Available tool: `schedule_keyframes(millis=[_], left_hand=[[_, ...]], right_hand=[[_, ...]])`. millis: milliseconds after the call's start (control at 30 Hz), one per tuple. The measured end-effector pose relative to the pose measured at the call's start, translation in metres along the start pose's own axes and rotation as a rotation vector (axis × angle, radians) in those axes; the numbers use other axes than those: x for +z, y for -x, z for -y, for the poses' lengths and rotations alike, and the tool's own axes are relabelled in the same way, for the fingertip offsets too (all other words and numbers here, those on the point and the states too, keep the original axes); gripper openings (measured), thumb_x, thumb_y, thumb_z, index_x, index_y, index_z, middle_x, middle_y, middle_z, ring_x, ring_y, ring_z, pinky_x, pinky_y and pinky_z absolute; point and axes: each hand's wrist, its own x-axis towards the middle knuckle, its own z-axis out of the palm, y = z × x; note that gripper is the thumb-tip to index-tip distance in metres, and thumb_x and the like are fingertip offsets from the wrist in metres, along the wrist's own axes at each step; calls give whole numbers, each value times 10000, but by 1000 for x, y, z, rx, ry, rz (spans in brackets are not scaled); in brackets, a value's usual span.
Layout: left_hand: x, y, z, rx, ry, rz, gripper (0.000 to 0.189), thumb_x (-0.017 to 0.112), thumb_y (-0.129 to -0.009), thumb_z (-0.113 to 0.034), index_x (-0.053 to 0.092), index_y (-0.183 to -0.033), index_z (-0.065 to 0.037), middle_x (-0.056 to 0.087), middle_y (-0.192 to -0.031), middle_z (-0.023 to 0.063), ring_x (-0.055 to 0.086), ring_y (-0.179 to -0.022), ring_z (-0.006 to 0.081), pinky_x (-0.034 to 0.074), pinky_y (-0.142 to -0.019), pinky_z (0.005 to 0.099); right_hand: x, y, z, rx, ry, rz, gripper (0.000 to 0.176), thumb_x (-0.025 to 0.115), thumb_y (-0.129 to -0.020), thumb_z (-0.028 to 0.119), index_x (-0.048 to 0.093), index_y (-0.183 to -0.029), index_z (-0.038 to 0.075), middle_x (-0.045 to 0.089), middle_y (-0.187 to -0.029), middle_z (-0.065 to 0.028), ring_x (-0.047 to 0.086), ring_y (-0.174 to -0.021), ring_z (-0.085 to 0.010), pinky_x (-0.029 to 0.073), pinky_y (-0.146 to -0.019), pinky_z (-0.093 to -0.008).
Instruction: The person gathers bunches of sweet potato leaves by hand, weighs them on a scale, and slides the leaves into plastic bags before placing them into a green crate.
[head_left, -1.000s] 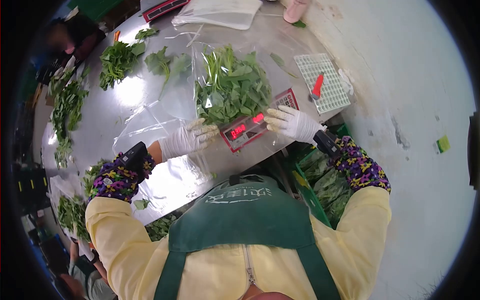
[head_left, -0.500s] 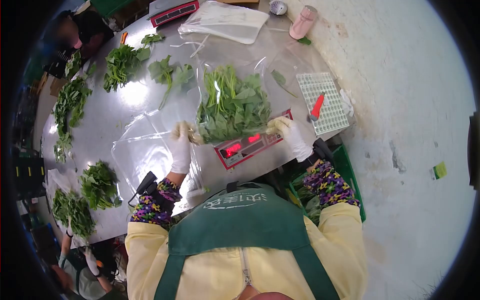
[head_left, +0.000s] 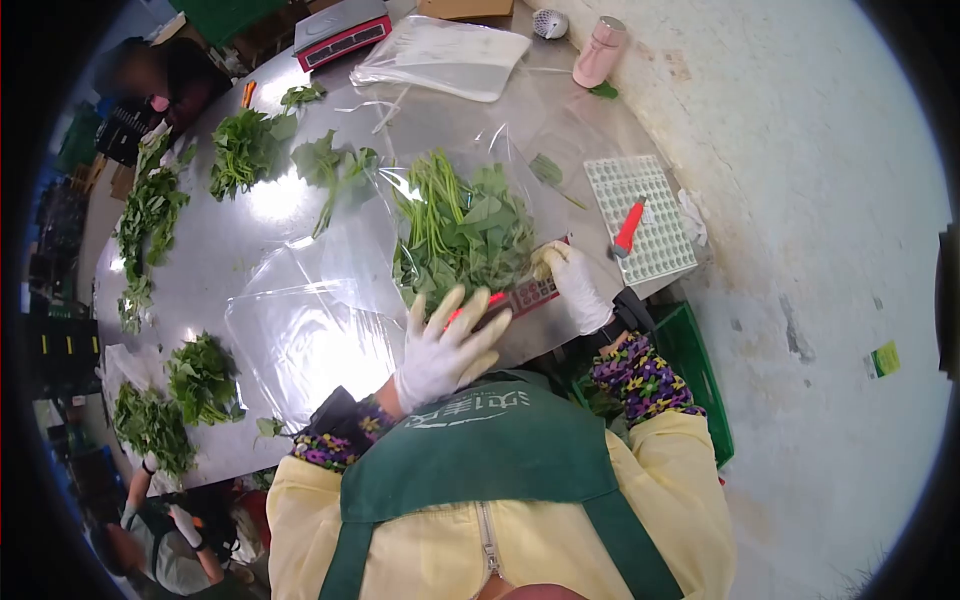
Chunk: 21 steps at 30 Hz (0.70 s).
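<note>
A clear plastic bag point(head_left: 512, 165) filled with leafy greens point(head_left: 470, 220) lies over a red-framed digital scale point(head_left: 532, 293), hiding much of it. My left hand point(head_left: 445, 345), in a white glove, is spread open over the scale's front and the near edge of the bag, covering part of the lit red display. Whether its fingertips touch the bag is hard to tell. My right hand point(head_left: 575, 285), also gloved, has its fingers closed on the near right corner of the bag.
Flat plastic bags point(head_left: 310, 320) lie left on the metal table point(head_left: 215, 290), with bunches of greens beyond. A red-handled tool point(head_left: 629, 228) rests on a white perforated tray point(head_left: 650, 250). A pink bottle point(head_left: 598, 55) and bag stack point(head_left: 445, 60) stand farther back. Two other people are at left.
My left hand has let go of the bag's near left corner and moved right and toward me, fingers spreading. My right hand stays at its corner. The bag sits slightly lower in view.
</note>
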Motion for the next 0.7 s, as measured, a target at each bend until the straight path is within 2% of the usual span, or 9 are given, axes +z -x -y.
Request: schedule_keyframes(millis=[67,167,267,333,367,467,500,600,700], left_hand=[[8,-26,13,-355,93,119,705,658,-849,-333,395,-1496,-237,351,-1532,156,259,-1434,375,73,-1166,584],[53,-11,61,-588,-63,-36,649,643,-890,-233,392,-1486,-182,375,-1500,168,375,-1376,326,241,-1133,545],[61,8,71,-928,622,-436,539,529,-965,-119,373,-1481,-91,424,-1445,198,456,-1310,293,349,-1089,429],[58,11,65,-941,645,-449,484,460,-1000,-79,361,-1470,-31,482,-1377,220,510,-1241,257,401,-1032,339],[61,10,61,-935,453,-460,434,455,-1028,-149,395,-1452,-81,622,-1190,196,622,-1038,248,481,-901,329],[54,-6,58,-1184,485,-328,397,503,-1017,-157,445,-1401,-70,657,-987,145,626,-828,222,506,-751,337],[54,-14,55,-1118,531,-431,358,537,-1010,-174,493,-1342,-48,639,-872,75,591,-717,174,492,-656,328],[54,-20,70,-1165,764,-469,368,569,-994,-146,499,-1321,6,626,-916,45,574,-698,77,485,-636,233],[35,-53,57,-1173,1122,-552,326,556,-1001,-150,532,-1280,16,636,-936,30,581,-727,70,486,-640,229]], right_hand=[[0,-1,4,58,-5,2,168,526,-944,130,620,-958,-7,642,-732,-51,596,-655,-116,484,-635,-255],[-2,7,19,193,-107,-10,194,521,-941,147,588,-1048,0,649,-789,-54,613,-695,-131,499,-661,-267],[-3,16,23,234,-285,-49,291,546,-896,81,534,-1175,-3,655,-960,-112,647,-839,-195,528,-759,-342],[1,28,36,-526,408,-608,441,555,-856,54,498,-1291,13,586,-1176,-186,589,-1088,-256,480,-943,-420],[0,39,47,-722,529,-528,591,583,-815,59,454,-1392,48,468,-1374,-203,454,-1290,-313,364,-1084,-464],[20,35,64,-776,902,9,635,619,-825,141,434,-1429,72,445,-1442,-174,420,-1334,-363,322,-1110,-497],[30,26,58,-743,1097,88,690,657,-828,273,424,-1452,93,415,-1484,-157,375,-1371,-385,272,-1105,-601],[29,36,69,-825,1130,-137,797,726,-783,380,412,-1469,122,376,-1505,-182,339,-1392,-395,245,-1083,-665],[51,31,81,-908,1089,14,809,775,-706,414,464,-1436,255,374,-1490,-193,316,-1388,-424,262,-1063,-682]])
